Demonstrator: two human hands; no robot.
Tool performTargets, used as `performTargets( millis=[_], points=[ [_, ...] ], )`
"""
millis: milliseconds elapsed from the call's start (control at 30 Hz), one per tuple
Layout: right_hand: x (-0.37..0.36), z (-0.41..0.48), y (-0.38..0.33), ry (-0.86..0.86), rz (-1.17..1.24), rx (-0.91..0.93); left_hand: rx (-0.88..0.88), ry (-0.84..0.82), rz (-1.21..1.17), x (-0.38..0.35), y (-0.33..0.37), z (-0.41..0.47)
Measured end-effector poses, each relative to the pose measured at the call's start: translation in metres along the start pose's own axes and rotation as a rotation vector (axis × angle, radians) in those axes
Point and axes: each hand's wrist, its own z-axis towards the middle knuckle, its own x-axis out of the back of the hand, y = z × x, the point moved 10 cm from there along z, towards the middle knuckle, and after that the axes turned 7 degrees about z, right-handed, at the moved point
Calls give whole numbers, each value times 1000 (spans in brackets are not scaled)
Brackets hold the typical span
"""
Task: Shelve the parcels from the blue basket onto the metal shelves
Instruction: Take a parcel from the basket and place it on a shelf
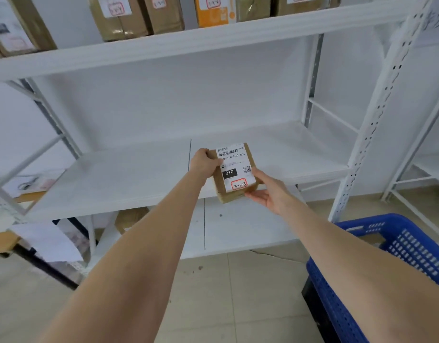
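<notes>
A small brown cardboard parcel [234, 172] with a white shipping label marked "3-2-3" hangs over the front edge of the middle white metal shelf [129, 179]. My left hand [204, 161] grips its upper left side. My right hand [266, 191] holds its lower right corner from below. The blue basket [396, 251] stands at the lower right, partly hidden by my right forearm; a bit of brown parcel shows inside it.
The upper shelf [188, 43] carries several brown boxes and an orange box [214, 11]. A lower shelf [238, 231] holds a brown box [130, 219] at its left. A perforated upright post [377, 120] stands right. Papers hang at the left [47, 241].
</notes>
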Motion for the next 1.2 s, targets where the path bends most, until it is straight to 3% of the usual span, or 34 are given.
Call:
performTargets(
  millis=[300, 600, 800, 1033, 1200],
  points=[
    [-70, -11, -4, -170, -12, -5, -40, 118, -25, 76, 19, -25],
    [-195, -15, -29, -318, -43, 105, -139, 308, -73, 210, 45, -29],
    [-300, -13, -48, -361, -38, 235, -240, 508, -43, 321, 61, -13],
    [-411, -26, -69, -381, 31, 372, -428, 629, 101, 432, 96, -6],
    [-476, -42, -101, -399, 89, 474, -584, 649, 55, 497, 131, 2]
  ],
)
